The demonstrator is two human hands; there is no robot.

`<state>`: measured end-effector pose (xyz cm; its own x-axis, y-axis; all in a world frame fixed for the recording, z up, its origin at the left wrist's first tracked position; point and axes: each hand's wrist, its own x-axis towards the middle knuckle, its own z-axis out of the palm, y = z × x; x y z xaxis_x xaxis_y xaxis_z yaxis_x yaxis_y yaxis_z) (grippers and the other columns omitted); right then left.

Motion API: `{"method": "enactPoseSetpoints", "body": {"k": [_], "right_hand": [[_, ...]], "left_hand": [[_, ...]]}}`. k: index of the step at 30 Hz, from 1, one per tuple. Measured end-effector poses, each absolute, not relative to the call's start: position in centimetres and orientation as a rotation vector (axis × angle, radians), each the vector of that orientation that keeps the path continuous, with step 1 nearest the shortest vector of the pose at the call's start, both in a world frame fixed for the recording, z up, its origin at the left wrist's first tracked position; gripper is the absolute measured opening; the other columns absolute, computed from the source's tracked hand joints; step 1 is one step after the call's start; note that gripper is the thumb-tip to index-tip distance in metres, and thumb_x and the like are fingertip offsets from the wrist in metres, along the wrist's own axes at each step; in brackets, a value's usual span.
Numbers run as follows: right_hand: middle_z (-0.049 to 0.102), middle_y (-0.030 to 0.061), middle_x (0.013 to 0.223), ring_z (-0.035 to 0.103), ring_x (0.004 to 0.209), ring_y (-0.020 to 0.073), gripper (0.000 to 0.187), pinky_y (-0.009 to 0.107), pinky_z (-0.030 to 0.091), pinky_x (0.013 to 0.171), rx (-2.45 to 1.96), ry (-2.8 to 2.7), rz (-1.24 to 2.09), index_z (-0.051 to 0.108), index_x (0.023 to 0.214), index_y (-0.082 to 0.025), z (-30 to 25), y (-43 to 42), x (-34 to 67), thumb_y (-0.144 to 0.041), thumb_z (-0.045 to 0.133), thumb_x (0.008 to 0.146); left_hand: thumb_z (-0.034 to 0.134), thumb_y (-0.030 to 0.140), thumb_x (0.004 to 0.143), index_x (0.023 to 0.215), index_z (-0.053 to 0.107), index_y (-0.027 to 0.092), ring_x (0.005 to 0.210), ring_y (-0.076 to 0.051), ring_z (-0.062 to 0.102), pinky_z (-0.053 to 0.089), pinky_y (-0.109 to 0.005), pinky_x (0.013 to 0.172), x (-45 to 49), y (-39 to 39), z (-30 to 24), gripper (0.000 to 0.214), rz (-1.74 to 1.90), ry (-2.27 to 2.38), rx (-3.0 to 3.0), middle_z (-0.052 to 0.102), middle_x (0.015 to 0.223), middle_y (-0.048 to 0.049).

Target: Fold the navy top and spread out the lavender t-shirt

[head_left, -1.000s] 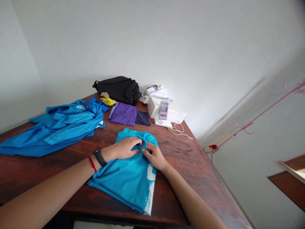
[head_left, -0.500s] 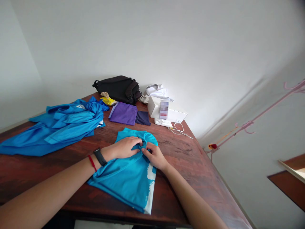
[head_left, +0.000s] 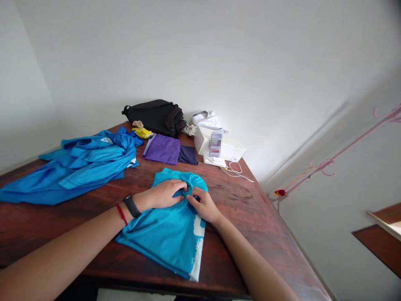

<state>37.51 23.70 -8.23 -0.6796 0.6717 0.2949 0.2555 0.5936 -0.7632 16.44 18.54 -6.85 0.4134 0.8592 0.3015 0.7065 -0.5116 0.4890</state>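
A turquoise shirt (head_left: 166, 238) with a white patterned strip along its right side lies folded near the table's front edge. My left hand (head_left: 166, 193) rests on its upper part, fingers curled and pinching cloth around a small rounded opening that looks like the neckline. From the right, my right hand (head_left: 203, 204) grips the same gathered cloth between thumb and fingers. The fingertips of both hands nearly meet there, and some are hidden by the fabric. A dark wristband and a red cord circle my left wrist.
Loose blue clothing (head_left: 90, 163) is heaped on the left of the wooden table (head_left: 232, 234). Behind are a black bag (head_left: 153, 117), a folded purple cloth (head_left: 163, 149), a dark folded cloth (head_left: 188, 155), and a white box (head_left: 232, 150) with a cable. A pink rack (head_left: 347, 154) stands at right.
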Motion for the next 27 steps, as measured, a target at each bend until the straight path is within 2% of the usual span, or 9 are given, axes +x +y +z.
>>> {"method": "enactPoseSetpoints", "body": {"k": [8, 20, 27], "right_hand": [[0.045, -0.0021, 0.069, 0.044, 0.068, 0.0144, 0.038, 0.029, 0.035, 0.066, -0.728, -2.246, 0.969, 0.046, 0.066, -0.020, -8.0, 23.7, 37.5, -0.044, 0.055, 0.095], [0.047, -0.0020, 0.069, 0.045, 0.069, 0.0142, 0.038, 0.029, 0.036, 0.067, -0.742, -2.255, 0.958, 0.047, 0.066, -0.020, -7.9, 23.6, 37.5, -0.046, 0.056, 0.094], [0.047, -0.0022, 0.069, 0.045, 0.068, 0.0141, 0.040, 0.029, 0.037, 0.066, -0.733, -2.257, 0.960, 0.046, 0.066, -0.021, -7.8, 23.5, 37.5, -0.047, 0.055, 0.094]], "left_hand": [[0.066, 0.021, 0.090, 0.129, 0.053, 0.017, 0.125, -0.026, 0.057, 0.044, -0.039, 0.109, 15.8, 19.1, -7.8, 0.041, 0.831, 1.379, 2.311, 0.060, 0.132, -0.0110], [0.063, 0.031, 0.094, 0.142, 0.047, 0.015, 0.134, -0.032, 0.054, 0.044, -0.047, 0.112, 15.9, 18.8, -8.0, 0.052, 0.670, 1.491, 2.414, 0.055, 0.145, -0.0174], [0.059, 0.030, 0.098, 0.151, 0.033, 0.011, 0.145, -0.033, 0.040, 0.034, -0.050, 0.119, 15.9, 18.6, -7.8, 0.062, 0.650, 1.458, 2.416, 0.039, 0.157, -0.0225]]}}
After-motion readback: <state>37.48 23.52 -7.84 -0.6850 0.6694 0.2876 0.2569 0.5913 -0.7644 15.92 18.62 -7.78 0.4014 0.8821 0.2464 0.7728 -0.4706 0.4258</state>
